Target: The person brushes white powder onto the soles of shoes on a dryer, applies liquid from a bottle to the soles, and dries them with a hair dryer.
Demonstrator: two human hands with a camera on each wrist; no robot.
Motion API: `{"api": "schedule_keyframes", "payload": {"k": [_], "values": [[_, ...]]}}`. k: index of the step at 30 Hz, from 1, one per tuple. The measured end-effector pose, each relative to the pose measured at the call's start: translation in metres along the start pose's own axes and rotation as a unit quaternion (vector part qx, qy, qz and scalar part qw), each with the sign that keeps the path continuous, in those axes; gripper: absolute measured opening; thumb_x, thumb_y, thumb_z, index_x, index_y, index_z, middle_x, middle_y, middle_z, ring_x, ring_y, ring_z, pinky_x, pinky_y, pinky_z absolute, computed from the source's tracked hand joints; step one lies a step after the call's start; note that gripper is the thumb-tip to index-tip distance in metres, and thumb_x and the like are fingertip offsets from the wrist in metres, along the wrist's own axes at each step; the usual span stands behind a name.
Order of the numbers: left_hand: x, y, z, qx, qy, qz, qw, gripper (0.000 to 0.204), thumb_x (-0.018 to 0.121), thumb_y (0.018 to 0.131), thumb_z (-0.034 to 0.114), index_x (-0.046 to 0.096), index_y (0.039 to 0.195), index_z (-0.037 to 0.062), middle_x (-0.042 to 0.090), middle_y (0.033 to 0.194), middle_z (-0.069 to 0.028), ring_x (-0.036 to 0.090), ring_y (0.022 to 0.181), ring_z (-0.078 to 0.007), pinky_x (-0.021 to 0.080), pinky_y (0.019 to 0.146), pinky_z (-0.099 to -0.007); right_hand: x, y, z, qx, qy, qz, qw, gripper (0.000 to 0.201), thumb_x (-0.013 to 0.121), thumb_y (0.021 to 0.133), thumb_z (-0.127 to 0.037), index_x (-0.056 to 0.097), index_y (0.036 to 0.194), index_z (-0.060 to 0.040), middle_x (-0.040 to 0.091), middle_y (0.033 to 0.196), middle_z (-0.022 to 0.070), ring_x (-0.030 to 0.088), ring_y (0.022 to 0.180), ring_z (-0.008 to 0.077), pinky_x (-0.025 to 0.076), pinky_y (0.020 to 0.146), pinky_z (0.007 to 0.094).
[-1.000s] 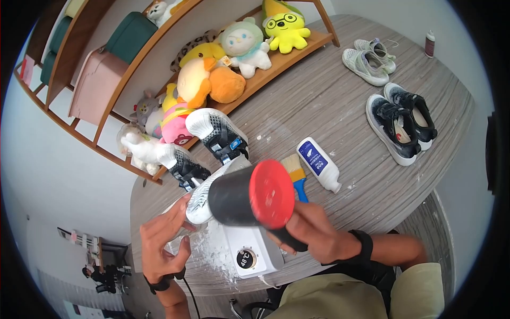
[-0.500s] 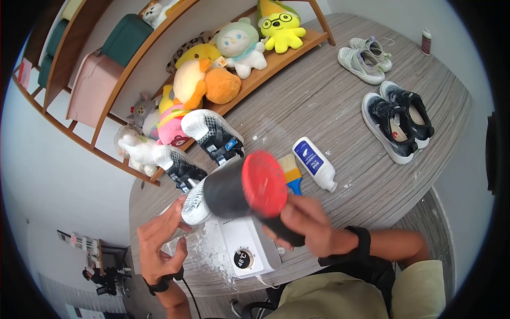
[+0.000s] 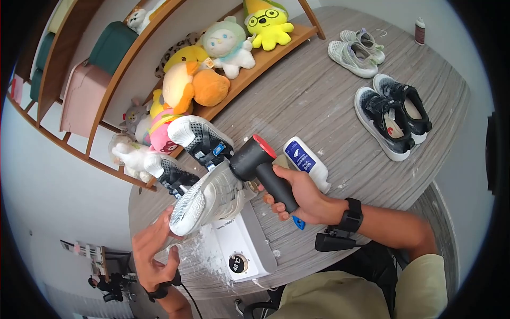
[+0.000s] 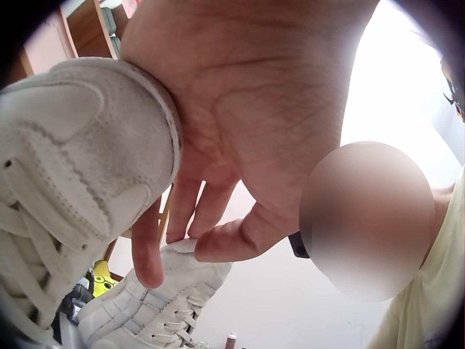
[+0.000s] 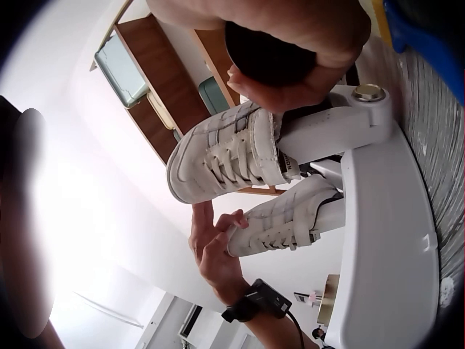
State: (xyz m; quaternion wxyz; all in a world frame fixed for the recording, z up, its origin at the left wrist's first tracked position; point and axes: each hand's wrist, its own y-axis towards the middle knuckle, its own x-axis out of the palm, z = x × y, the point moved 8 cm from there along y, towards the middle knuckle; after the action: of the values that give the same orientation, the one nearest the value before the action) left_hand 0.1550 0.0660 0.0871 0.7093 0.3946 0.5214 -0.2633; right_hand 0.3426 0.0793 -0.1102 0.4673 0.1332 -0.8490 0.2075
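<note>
My right hand [image 3: 305, 196] grips the handle of a black hair dryer [image 3: 249, 159] with a red end. Its barrel overlaps the upper part of a white lace-up shoe [image 3: 220, 194] in the head view. That shoe and a second white shoe [image 5: 280, 218] are propped on the arms of a white shoe dryer [image 3: 244, 247] whose display reads 48°C. My left hand [image 3: 154, 247] is at the toe end, fingers extended and thumb apart. In the left wrist view, its fingers [image 4: 149, 254] lie between the two white shoes, close to both toes.
Black-and-grey shoes [image 3: 202, 141] stand behind the dryer. A white bottle [image 3: 308, 162] lies to the right, over a blue-handled brush [image 3: 298, 222]. More shoes [image 3: 385, 122] sit at far right. A shelf [image 3: 265, 61] holds plush toys. White residue [image 3: 204, 250] marks the table.
The hair dryer has turned, its red end swinging away from the head camera so the barrel shows side-on at the shoe. My left hand stays by the toe.
</note>
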Motion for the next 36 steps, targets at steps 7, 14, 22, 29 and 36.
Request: {"api": "schedule_keyframes", "payload": {"k": [7, 14, 22, 29, 36], "values": [[0.0, -0.004, -0.003, -0.027, -0.021, 0.008, 0.999, 0.072, 0.056, 0.054, 0.002, 0.057, 0.126, -0.0053, 0.061, 0.119, -0.031, 0.066, 0.102, -0.0415, 0.049, 0.09, -0.0366, 0.0, 0.0, 0.0, 0.002, 0.012, 0.011, 1.0, 0.048, 0.029, 0.102, -0.048, 0.051, 0.102, -0.0059, 0.05, 0.074, 0.0025, 0.043, 0.054, 0.0096, 0.036, 0.048, 0.0258], [0.0, -0.003, -0.002, -0.022, -0.022, 0.017, 0.999, 0.072, 0.056, 0.054, 0.002, 0.058, 0.126, -0.0047, 0.06, 0.119, -0.031, 0.061, 0.111, -0.0431, 0.047, 0.094, -0.0374, 0.001, 0.0, 0.0, -0.011, -0.008, -0.014, 1.0, 0.049, 0.029, 0.102, -0.05, 0.051, 0.103, -0.006, 0.049, 0.074, 0.0022, 0.043, 0.055, 0.0093, 0.036, 0.049, 0.0257], [-0.001, -0.002, -0.001, -0.012, -0.014, 0.019, 1.0, 0.066, 0.057, 0.058, 0.003, 0.06, 0.124, -0.0035, 0.062, 0.119, -0.0284, 0.071, 0.08, -0.0308, 0.052, 0.083, -0.0336, 0.015, -0.005, 0.001, -0.008, 0.043, -0.088, 0.995, 0.05, 0.029, 0.101, -0.051, 0.051, 0.105, -0.0055, 0.048, 0.074, 0.0025, 0.043, 0.055, 0.0092, 0.038, 0.049, 0.0265], [-0.002, 0.0, 0.002, -0.012, -0.035, 0.039, 0.999, 0.062, 0.062, 0.062, 0.006, 0.061, 0.124, -0.0015, 0.063, 0.12, -0.025, 0.069, 0.067, -0.024, 0.054, 0.072, -0.0303, 0.02, -0.018, 0.003, -0.056, -0.013, -0.092, 0.994, 0.055, 0.028, 0.101, -0.053, 0.048, 0.112, -0.0028, 0.047, 0.073, 0.0041, 0.045, 0.053, 0.0105, 0.038, 0.046, 0.0275], [-0.004, 0.003, 0.006, 0.007, -0.031, 0.04, 0.999, 0.064, 0.064, 0.061, 0.005, 0.061, 0.125, 0.0002, 0.063, 0.121, -0.0226, 0.069, 0.068, -0.0228, 0.054, 0.071, -0.0297, 0.032, -0.03, 0.018, -0.039, 0.086, -0.09, 0.991, 0.057, 0.03, 0.099, -0.054, 0.047, 0.114, -0.0019, 0.047, 0.074, 0.0058, 0.044, 0.053, 0.0116, 0.039, 0.047, 0.0283]]}}
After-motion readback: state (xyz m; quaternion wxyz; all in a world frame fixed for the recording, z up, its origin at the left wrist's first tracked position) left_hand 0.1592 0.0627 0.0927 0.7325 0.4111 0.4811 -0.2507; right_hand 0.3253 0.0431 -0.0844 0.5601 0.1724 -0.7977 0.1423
